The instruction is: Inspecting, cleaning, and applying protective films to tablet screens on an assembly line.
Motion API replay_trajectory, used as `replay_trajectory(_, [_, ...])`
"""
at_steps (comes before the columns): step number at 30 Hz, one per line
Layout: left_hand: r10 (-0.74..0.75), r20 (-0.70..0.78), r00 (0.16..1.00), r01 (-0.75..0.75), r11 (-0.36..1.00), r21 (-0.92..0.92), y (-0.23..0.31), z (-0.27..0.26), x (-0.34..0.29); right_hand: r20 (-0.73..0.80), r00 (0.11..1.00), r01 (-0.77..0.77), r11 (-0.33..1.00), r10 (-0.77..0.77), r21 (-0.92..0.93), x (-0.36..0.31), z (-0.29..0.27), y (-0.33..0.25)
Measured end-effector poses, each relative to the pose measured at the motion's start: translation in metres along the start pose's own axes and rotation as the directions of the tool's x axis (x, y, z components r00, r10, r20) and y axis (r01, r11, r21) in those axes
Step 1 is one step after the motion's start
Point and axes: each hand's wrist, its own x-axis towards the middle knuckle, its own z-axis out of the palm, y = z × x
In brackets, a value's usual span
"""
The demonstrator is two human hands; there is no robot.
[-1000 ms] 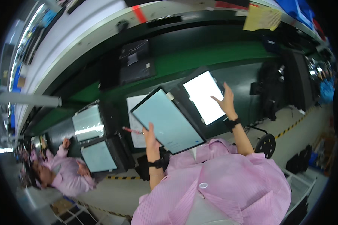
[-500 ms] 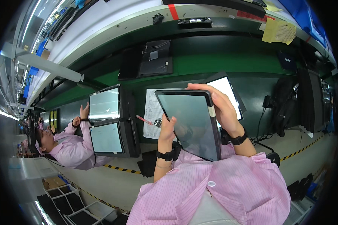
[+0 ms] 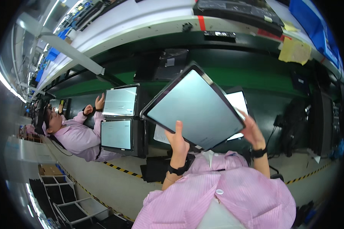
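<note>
A tablet (image 3: 197, 110) with a pale lit screen and black frame is held up tilted, one corner toward the far side. My left hand (image 3: 178, 147) grips its lower left edge, the thumb lying over the screen and the other fingers hidden behind. Beside the tablet's right corner is my right hand (image 3: 253, 131), its fingers stretched out; whether they touch the edge I cannot tell. Behind the tablet, a second device with a bright white screen (image 3: 237, 100) lies on the bench. A paper sheet (image 3: 160, 134) peeks out under the tablet's left side.
At the left, a co-worker in pink (image 3: 80, 137) reaches toward two lit tablets (image 3: 120, 101) on a dark stand. Dark flat devices (image 3: 168, 63) lie on the green bench (image 3: 218, 70). A black bundle with cables (image 3: 294, 126) sits at the right. Above runs a white shelf (image 3: 149, 28).
The tablet has turned from steeply tilted to face me, with its screen now bright, and moved slightly left. My right hand has gone from its top edge down to its right corner.
</note>
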Motion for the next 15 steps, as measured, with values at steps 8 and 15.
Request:
replay_trajectory(8, [0.171,0.725,0.667,0.141,0.926,-0.349,0.011,-0.011,-0.058,-0.279,0.956,0.217,0.855,-0.089,0.471,0.014,0.006,0.062])
replay_trajectory(15, [0.059,0.558,0.828,0.017,0.991,-0.13,0.059,0.022,-0.023,-0.457,0.882,0.244,0.94,-0.113,0.238,0.021,-0.012,0.014])
